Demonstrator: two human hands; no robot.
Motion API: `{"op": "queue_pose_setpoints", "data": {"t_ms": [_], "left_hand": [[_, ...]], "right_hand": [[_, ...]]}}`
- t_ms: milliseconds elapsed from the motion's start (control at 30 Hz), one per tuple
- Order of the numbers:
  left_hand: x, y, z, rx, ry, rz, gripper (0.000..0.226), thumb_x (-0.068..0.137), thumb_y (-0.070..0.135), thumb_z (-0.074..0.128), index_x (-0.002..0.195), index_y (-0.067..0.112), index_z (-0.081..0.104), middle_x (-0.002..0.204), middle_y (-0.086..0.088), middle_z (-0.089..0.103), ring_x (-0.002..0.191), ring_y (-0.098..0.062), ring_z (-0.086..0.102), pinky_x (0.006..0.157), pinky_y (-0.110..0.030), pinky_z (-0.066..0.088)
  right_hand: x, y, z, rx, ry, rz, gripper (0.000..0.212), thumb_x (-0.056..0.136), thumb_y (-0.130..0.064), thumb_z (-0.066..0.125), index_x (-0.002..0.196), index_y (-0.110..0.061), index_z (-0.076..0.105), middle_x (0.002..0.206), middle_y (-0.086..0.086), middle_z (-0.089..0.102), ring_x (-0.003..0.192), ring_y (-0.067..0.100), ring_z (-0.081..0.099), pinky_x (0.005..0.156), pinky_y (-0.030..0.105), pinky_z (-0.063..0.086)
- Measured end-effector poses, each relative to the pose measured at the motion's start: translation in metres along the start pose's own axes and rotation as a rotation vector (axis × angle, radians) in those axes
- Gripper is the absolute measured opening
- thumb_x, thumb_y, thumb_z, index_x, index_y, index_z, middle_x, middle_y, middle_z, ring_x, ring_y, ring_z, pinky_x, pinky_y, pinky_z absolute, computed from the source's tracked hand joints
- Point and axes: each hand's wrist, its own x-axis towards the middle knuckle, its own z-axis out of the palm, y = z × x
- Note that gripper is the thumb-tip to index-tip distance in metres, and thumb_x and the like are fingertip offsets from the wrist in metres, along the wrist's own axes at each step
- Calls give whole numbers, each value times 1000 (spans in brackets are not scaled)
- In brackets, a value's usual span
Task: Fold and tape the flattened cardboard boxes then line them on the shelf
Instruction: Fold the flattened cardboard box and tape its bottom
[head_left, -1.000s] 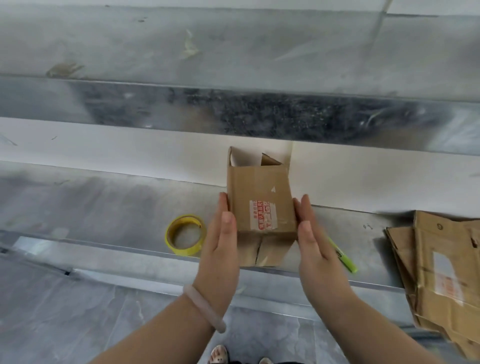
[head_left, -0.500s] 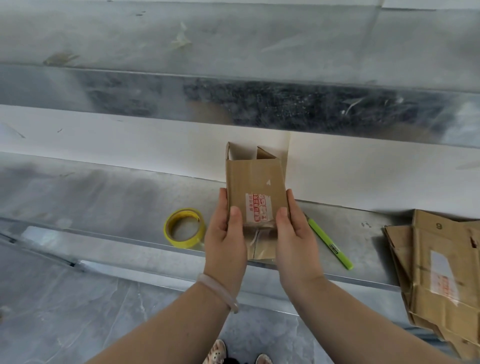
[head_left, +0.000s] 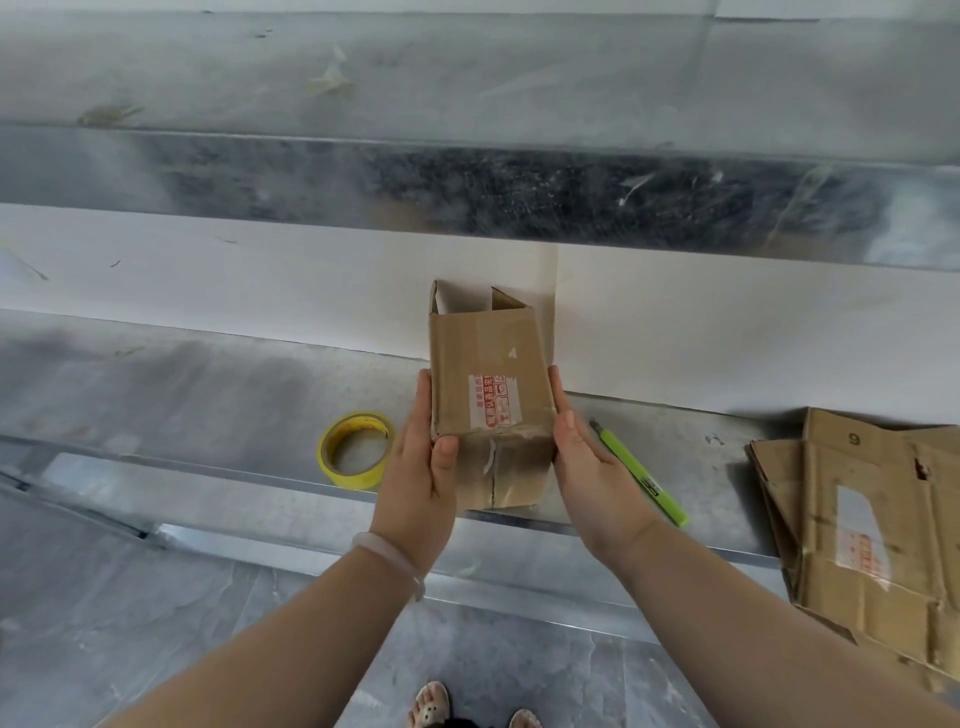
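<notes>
- Pressing in from both sides, the hands hold the cardboard box between them. The left hand grips its lower left corner, fingers straight up the side and thumb wrapped over the front. The right hand lies open and flat against the box's right side.
- The box's open flaps point away from the person and its closed-flap end points toward them, over the front lip of the shelf. I cannot tell whether it rests on the shelf or is carried.
- The hold is mostly a squeeze on thin walls. Too much pressure would likely bow them in or fold the box flat again, since the near seam looks untaped.
- Letting go here is risky: the near end sits at the lip, so the box could tip off toward the floor.
- Just right of the box, beside the right hand, lies a green pen. A careless sweep of that hand could roll it off the lip.
- Near the box's left is the tape roll, within easy reach, and beyond it the bare shelf gives the widest room for sliding.
- Behind the box the white back panel is close, so there is little travel that way.
- Above the box the upper shelf limits lifting.
- Well to the box's right, the flattened boxes overhang the lip and could slide if bumped.
</notes>
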Motion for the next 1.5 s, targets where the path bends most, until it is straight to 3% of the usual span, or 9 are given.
{"op": "queue_pose_setpoints", "data": {"t_ms": [100,233,467,700,800,900,1100,1267,1500], "left_hand": [[7,-3,-11,58,-41,38,73,92,66,31,151,25,20,149,2,39,135,-13,39,107,-45,40],[9,10,-8,38,-18,-12,86,81,67,53,151,32,19,140,5,44,124,-6,46,99,-22,46],[11,1,-10,159,-29,43,62,88,62,38,143,49,11,138,2,49,115,-10,52,90,-5,40],[23,14,-31,172,-28,32,68,87,73,26,142,35,39,145,10,42,134,-7,38,110,-40,38],[37,34,-36,518,-154,305,75,85,70,37,149,34,22,156,7,24,143,-12,20,114,-37,26],[46,34,-29,760,-336,525,64,90,61,39,147,35,29,154,8,30,144,-17,22,113,-49,29],[23,38,-30,351,-49,200,54,91,59,36,143,42,34,148,20,35,138,-7,31,112,-38,32],[0,58,-33,237,-8,47,46,96,58,31,139,60,17,127,24,43,111,18,39,88,-11,35],[10,49,-50,175,-185,-182,42,96,51,35,136,58,23,122,14,46,100,2,49,84,-30,44]], "right_hand": [[-1,-3,-4,23,-83,-51,67,73,-89,34,136,-70,22,146,-24,41,139,7,33,120,44,21],[1,4,5,-82,-14,-175,70,86,-64,53,149,-50,23,136,-21,54,124,-2,50,110,35,40],[16,14,-1,-370,85,-296,74,85,-79,29,150,-42,28,139,-14,53,127,4,49,106,39,45],[-1,16,-15,-249,-28,-186,65,89,-69,24,151,-51,11,155,-26,24,142,-6,21,120,30,20],[-3,27,-25,-333,51,-129,66,89,-74,26,150,-52,11,159,-20,19,145,-1,16,121,34,17],[-19,38,-36,-529,197,-79,51,100,-47,33,150,-36,31,154,-12,33,139,5,31,113,23,21],[-55,42,-40,-206,357,-5,41,103,-36,36,144,-39,33,140,-10,48,124,7,45,107,29,33],[-68,11,-30,-132,358,-204,53,99,-30,45,139,-57,22,138,-24,34,117,-12,41,90,5,30],[-55,-13,-35,-293,406,-227,51,97,-37,51,129,-66,24,133,-16,40,113,7,49,94,35,49]]}}
